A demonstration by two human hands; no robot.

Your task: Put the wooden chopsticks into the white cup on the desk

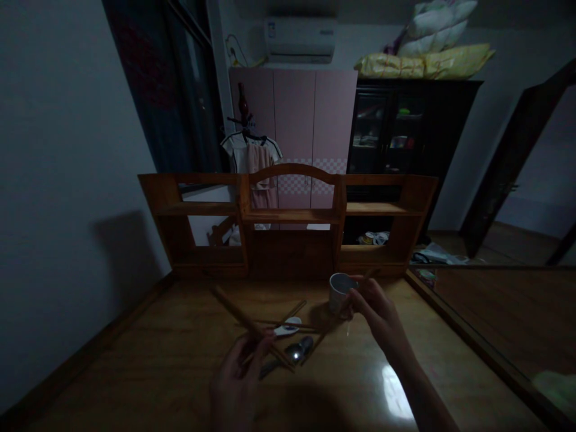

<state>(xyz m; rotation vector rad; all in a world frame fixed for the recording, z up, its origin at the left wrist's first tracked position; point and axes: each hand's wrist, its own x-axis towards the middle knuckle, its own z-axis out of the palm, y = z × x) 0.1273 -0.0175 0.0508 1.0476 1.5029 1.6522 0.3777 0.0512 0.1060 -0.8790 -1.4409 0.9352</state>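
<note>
Pinching chopsticks [238, 315], the left hand [240, 366] is closed above the counter [157, 360]; the right hand [374, 307], likewise closed, grips more by the cup [337, 292], which a wrist swing could tip. Loosened pinches might drop them onto the spoons [295, 353].

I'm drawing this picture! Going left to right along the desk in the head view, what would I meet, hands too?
Left hand, white spoon, cup, right hand. The chopsticks cross other things, so I left them out.
</note>
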